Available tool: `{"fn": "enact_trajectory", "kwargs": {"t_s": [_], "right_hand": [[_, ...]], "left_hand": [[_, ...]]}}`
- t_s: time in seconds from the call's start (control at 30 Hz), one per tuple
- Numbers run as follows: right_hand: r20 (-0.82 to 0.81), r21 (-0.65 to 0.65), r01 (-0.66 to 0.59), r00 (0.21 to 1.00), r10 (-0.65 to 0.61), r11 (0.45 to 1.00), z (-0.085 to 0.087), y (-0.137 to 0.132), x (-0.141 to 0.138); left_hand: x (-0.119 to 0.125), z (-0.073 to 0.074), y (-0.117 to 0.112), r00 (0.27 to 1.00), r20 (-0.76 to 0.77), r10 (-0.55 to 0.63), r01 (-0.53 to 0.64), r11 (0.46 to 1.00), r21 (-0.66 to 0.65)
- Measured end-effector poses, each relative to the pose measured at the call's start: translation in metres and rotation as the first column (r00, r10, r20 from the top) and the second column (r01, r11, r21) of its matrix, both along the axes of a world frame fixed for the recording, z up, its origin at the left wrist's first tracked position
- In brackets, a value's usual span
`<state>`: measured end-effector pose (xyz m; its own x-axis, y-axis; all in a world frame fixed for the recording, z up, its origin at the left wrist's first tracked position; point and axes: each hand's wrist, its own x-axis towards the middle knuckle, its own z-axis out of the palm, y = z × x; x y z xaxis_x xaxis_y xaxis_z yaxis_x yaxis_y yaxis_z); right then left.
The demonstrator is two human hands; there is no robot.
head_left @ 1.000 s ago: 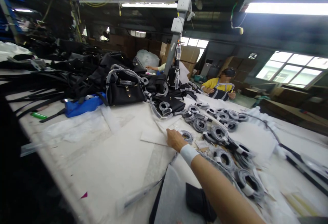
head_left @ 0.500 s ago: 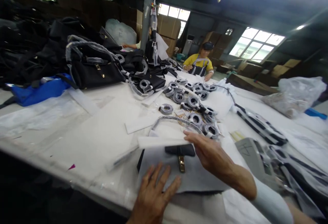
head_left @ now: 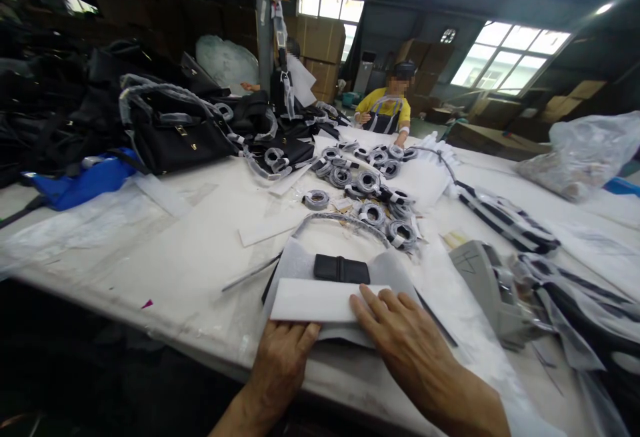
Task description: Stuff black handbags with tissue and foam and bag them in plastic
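Note:
A handbag (head_left: 345, 334) wrapped in thin white sheet lies at the table's near edge, its handle (head_left: 345, 217) arching away from me. Across its front is a white foam strip (head_left: 313, 300). My left hand (head_left: 283, 364) is at the strip's lower left edge, with the fingertips tucked under it and hidden. Over the strip's right end, my right hand (head_left: 405, 330) has bent fingers gripping it against the bag. Just beyond the strip, a black strap piece (head_left: 341, 269) shows on the white wrapping. No gold clasp is visible on this bag.
Several wrapped strap coils (head_left: 367, 182) lie beyond the bag. Black handbags (head_left: 183, 140) are heaped at left beside a blue bag (head_left: 83, 177). A grey tape dispenser (head_left: 483, 284) and wrapped straps (head_left: 505, 220) are at right. A person in yellow (head_left: 385, 104) works across the table.
The foam strip has come down toward me over the bag's front, covering the gold clasp. My right hand moved down with it; my left hand went from lying flat to the strip's lower edge.

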<state>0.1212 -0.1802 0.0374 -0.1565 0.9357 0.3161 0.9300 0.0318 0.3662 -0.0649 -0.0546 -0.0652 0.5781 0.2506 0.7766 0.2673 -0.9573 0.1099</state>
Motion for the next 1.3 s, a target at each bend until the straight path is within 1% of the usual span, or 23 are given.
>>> {"fn": "enact_trajectory", "kwargs": {"t_s": [0.1,0.17,0.27,0.37,0.43,0.5,0.53,0.63,0.7,0.73,0.77,0.83,0.9,1.0,1.07,1.1,1.13,1.2,1.3], "right_hand": [[0.003,0.018,-0.016,1.0,0.016,1.0,0.005,0.001,0.0],[-0.016,0.007,-0.046,0.999,0.046,0.999,0.005,0.002,0.002],[-0.061,-0.021,-0.061,0.996,0.06,0.998,-0.002,0.003,0.005],[-0.122,-0.004,-0.076,0.99,0.075,0.997,-0.013,0.003,0.004],[-0.163,0.015,-0.097,0.982,0.098,0.995,-0.019,0.002,0.003],[-0.187,0.01,-0.102,0.977,0.102,0.995,-0.024,0.0,0.002],[-0.192,-0.001,-0.1,0.977,0.098,0.995,-0.026,-0.001,0.001],[-0.19,-0.017,-0.093,0.978,0.088,0.995,-0.029,-0.004,-0.001],[-0.192,-0.016,-0.09,0.978,0.085,0.996,-0.031,-0.005,-0.001],[-0.195,-0.016,-0.091,0.977,0.086,0.996,-0.032,-0.005,-0.001],[-0.201,-0.019,-0.092,0.976,0.086,0.996,-0.032,-0.005,0.0],[-0.219,-0.018,-0.095,0.972,0.088,0.995,-0.033,-0.005,0.002],[-0.25,-0.029,-0.095,0.964,0.085,0.995,-0.029,-0.006,0.003],[-0.321,-0.136,-0.094,0.946,0.046,0.986,-0.021,-0.01,-0.001],[-0.349,-0.2,-0.053,0.937,-0.021,0.978,-0.02,-0.013,-0.007],[-0.349,-0.201,-0.025,0.936,-0.048,0.979,-0.023,-0.014,-0.009],[-0.341,-0.171,0.003,0.938,-0.062,0.985,-0.028,-0.015,-0.012],[-0.315,-0.061,0.027,0.948,-0.044,0.998,-0.042,-0.015,-0.013],[-0.268,0.081,-0.002,0.963,0.024,0.997,-0.06,-0.01,-0.007]], "left_hand": [[-0.001,0.002,0.0,1.0,-0.026,-0.001,0.001,1.0,-0.016],[-0.001,0.002,-0.001,0.999,-0.04,-0.003,0.002,0.999,-0.038],[-0.001,0.002,-0.001,0.999,-0.028,-0.033,0.03,0.997,-0.078],[-0.005,0.003,-0.001,0.997,0.053,-0.063,0.068,0.992,-0.105],[-0.009,0.005,-0.002,0.991,0.106,-0.087,0.098,0.99,-0.1],[-0.014,0.012,-0.004,0.987,0.126,-0.104,0.114,0.991,-0.072],[-0.016,0.017,-0.005,0.986,0.131,-0.106,0.113,0.992,-0.053],[-0.011,0.041,-0.005,0.989,0.114,-0.096,0.096,0.995,0.006],[-0.001,0.055,-0.001,0.995,0.017,-0.097,0.097,0.995,0.03],[0.005,0.058,0.002,0.993,-0.064,-0.103,0.106,0.993,0.044],[0.011,0.059,0.006,0.984,-0.142,-0.108,0.118,0.991,0.061],[0.02,0.052,0.012,0.958,-0.259,-0.123,0.149,0.985,0.083],[0.024,0.038,0.016,0.942,-0.309,-0.13,0.158,0.985,0.067],[0.023,0.021,0.017,0.939,-0.317,-0.135,0.151,0.988,0.025],[0.021,0.018,0.016,0.948,-0.286,-0.139,0.154,0.988,0.031],[0.02,0.018,0.016,0.955,-0.264,-0.139,0.155,0.987,0.041],[0.018,0.019,0.016,0.96,-0.243,-0.139,0.156,0.986,0.054],[0.014,0.022,0.017,0.958,-0.242,-0.151,0.177,0.98,0.091],[0.01,0.022,0.02,0.929,-0.31,-0.201,0.26,0.952,0.16]]}}
